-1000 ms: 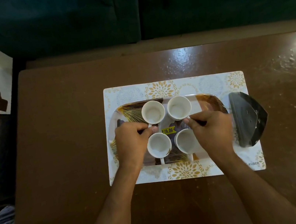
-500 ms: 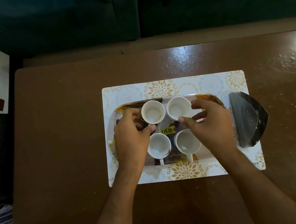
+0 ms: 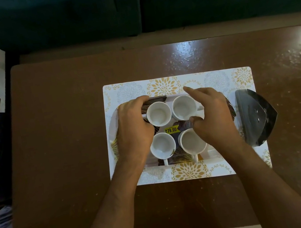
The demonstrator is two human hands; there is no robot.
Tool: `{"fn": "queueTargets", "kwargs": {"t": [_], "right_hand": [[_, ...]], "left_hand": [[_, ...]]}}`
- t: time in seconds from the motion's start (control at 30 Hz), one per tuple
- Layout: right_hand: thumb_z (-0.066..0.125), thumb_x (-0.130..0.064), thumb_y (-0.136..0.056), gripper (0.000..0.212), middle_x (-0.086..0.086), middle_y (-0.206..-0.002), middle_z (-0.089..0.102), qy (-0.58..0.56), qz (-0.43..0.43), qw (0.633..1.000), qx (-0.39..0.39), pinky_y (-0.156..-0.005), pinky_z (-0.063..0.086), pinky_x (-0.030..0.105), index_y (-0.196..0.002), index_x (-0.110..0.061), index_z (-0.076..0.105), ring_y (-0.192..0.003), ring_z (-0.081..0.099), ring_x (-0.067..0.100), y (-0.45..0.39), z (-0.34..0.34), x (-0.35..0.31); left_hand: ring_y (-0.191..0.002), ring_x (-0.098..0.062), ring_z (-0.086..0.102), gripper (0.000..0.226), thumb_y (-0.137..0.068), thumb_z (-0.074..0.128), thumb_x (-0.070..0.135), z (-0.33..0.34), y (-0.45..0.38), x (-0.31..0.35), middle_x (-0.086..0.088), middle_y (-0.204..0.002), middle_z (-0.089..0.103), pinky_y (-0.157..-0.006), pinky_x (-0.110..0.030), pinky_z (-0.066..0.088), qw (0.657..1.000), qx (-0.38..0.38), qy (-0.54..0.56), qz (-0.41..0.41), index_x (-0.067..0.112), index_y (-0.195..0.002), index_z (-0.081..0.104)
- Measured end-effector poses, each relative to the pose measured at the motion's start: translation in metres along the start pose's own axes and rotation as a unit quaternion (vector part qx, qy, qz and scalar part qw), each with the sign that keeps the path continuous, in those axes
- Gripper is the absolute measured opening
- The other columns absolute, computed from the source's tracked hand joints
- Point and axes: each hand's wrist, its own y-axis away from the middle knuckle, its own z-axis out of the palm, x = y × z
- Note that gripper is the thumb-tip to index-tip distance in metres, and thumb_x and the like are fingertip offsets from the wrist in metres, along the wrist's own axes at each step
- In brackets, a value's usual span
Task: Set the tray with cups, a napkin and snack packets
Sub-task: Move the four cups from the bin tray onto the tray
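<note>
Head view: we note left hand (image 3: 134, 128) curled around the far-left cup (image 3: 158, 114) and right hand (image 3: 213, 115), fingers (image 3: 189, 90) spread, cupping the far-right cup (image 3: 183, 107) on the tray (image 3: 112, 118); tight spacing risks knocking neighbours

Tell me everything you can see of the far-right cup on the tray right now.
The far-right cup is a small white cup, ceramic by its look, standing upright and seemingly empty in the tray's back row. Its handle points right, under the right hand, whose fingers curl around its right side; actual contact isn't clear. It stands close beside the far-left cup, with the yellow price sticker just in front.
</note>
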Motion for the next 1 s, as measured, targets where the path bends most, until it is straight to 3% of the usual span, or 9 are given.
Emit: {"fn": "queueTargets", "kwargs": {"t": [0.07, 0.13, 0.2, 0.27, 0.47, 0.53, 0.63, 0.8, 1.0], "right_hand": [[0.087, -0.019, -0.076, 0.082, 0.011, -0.14, 0.054, 0.03, 0.015, 0.998, 0.048, -0.1, 0.041, 0.037, -0.151, -0.02, 0.053, -0.131, 0.047, 0.033, 0.005, 0.001, -0.006], [0.089, -0.038, -0.073, 0.085, 0.012, -0.136, 0.051, 0.082, 0.016, 0.993, 0.082, -0.085, 0.047, 0.037, -0.147, -0.019, 0.053, -0.122, 0.055, 0.034, 0.009, 0.004, -0.012], [0.087, -0.046, -0.072, 0.08, 0.012, -0.131, 0.049, 0.121, 0.015, 0.989, 0.082, -0.073, 0.044, 0.032, -0.141, -0.019, 0.056, -0.11, 0.063, 0.034, 0.011, 0.009, -0.017], [0.084, -0.047, -0.074, 0.072, 0.012, -0.131, 0.048, 0.133, 0.017, 0.989, 0.07, -0.069, 0.043, 0.03, -0.136, -0.019, 0.06, -0.104, 0.065, 0.035, 0.01, 0.012, -0.019], [0.068, -0.037, -0.069, 0.069, 0.014, -0.135, 0.048, 0.073, 0.003, 0.997, 0.035, -0.078, 0.053, 0.037, -0.135, -0.019, 0.067, -0.11, 0.062, 0.037, 0.004, 0.009, -0.024], [0.074, -0.025, -0.068, 0.067, 0.016, -0.135, 0.048, 0.043, -0.008, 0.999, 0.028, -0.091, 0.055, 0.046, -0.134, -0.018, 0.069, -0.116, 0.058, 0.038, 0.004, 0.009, -0.025], [0.08, -0.009, -0.066, 0.069, 0.017, -0.138, 0.047, 0.011, -0.021, 0.999, 0.031, -0.099, 0.053, 0.046, -0.134, -0.016, 0.069, -0.12, 0.055, 0.037, 0.009, 0.012, -0.026], [0.087, -0.026, -0.07, 0.083, 0.019, -0.134, 0.051, 0.039, 0.026, 0.995, 0.087, -0.095, 0.046, 0.038, -0.142, -0.005, 0.052, -0.118, 0.056, 0.037, 0.01, 0.017, -0.025], [0.087, -0.029, -0.069, 0.083, 0.01, -0.122, 0.062, 0.007, 0.038, 0.996, 0.077, -0.087, 0.038, 0.029, -0.138, -0.008, 0.047, -0.111, 0.06, 0.03, 0.007, 0.018, -0.021]], "left_hand": [[-0.126, -0.025, 0.053, 0.054, -0.082, 0.064, -0.006, 0.001, 0.006, 0.005, -0.003, -0.128, 0.07, -0.092, -0.016, 0.034, 0.999, 0.035, -0.021, -0.02, 0.016, -0.131, 0.07], [-0.126, -0.025, 0.051, 0.047, -0.084, 0.074, 0.016, 0.004, 0.012, 0.012, -0.003, -0.13, 0.064, -0.093, -0.022, 0.041, 0.997, 0.045, -0.05, -0.028, 0.018, -0.131, 0.068], [-0.129, -0.025, 0.05, 0.055, -0.084, 0.079, 0.035, 0.009, 0.018, 0.02, -0.004, -0.134, 0.057, -0.092, -0.034, 0.051, 0.996, 0.013, -0.081, -0.027, 0.019, -0.135, 0.063], [-0.131, -0.025, 0.049, 0.065, -0.085, 0.08, 0.042, 0.014, 0.02, 0.026, -0.005, -0.138, 0.052, -0.089, -0.036, 0.052, 0.994, -0.012, -0.103, -0.022, 0.02, -0.142, 0.057], [-0.134, -0.024, 0.045, 0.071, -0.085, 0.084, 0.028, 0.018, 0.016, 0.025, -0.004, -0.142, 0.05, -0.1, -0.031, 0.045, 0.993, -0.031, -0.111, 0.004, 0.021, -0.149, 0.052], [-0.133, -0.025, 0.045, 0.073, -0.08, 0.084, 0.012, 0.015, 0.016, 0.024, -0.004, -0.14, 0.05, -0.1, -0.031, 0.046, 0.994, -0.055, -0.093, 0.021, 0.02, -0.147, 0.055], [-0.132, -0.024, 0.045, 0.079, -0.071, 0.076, -0.005, 0.012, 0.017, 0.024, -0.004, -0.139, 0.047, -0.102, -0.037, 0.051, 0.996, -0.08, -0.013, 0.035, 0.016, -0.145, 0.059], [-0.137, -0.022, 0.044, 0.084, -0.077, 0.087, 0.019, 0.012, 0.02, 0.027, -0.005, -0.146, 0.047, -0.104, -0.024, 0.038, 0.999, -0.033, -0.015, -0.026, 0.014, -0.151, 0.046], [-0.136, -0.022, 0.049, 0.075, -0.085, 0.086, 0.027, 0.017, 0.017, 0.025, -0.003, -0.144, 0.053, -0.106, -0.03, 0.042, 0.997, -0.033, -0.031, -0.055, 0.014, -0.148, 0.05]]}}
